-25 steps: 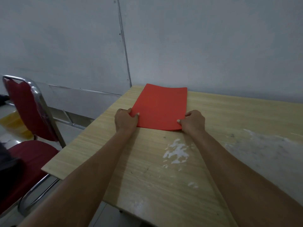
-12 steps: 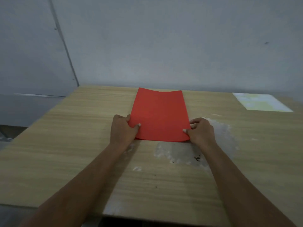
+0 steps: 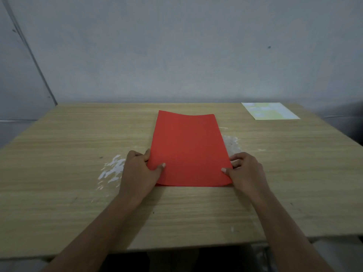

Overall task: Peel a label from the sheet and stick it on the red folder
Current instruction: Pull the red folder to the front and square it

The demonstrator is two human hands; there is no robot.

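Red folder (image 3: pixel 188 152): lies lengthwise at the centre of the wooden table (image 3: pixel 59 173), its far edge bowed upward; the near edge sits slightly off the surface.
Left hand (image 3: pixel 138 171): clamped on the folder's near-left corner, thumb on top, the other fingers hidden beneath or beside the edge.
Right hand (image 3: pixel 246 172): clamped on the near-right corner, thumb on top, fingers curled along the side edge.
Label sheet (image 3: pixel 270 111): pale sheet at about 1 o'clock from the folder, well apart from it, by the far table edge; its print is too faint to read, so the labels themselves are only presumed.
White patches (image 3: pixel 113 169): scuffed areas at 9 o'clock of the left hand and at 2 o'clock beside the folder, partly covered by it.
Hidden: the folder's underside and the table's near edge below the forearms.
Change from the earlier frame: the folder sits nearer the viewer, and the patch that was below it now shows to its left.
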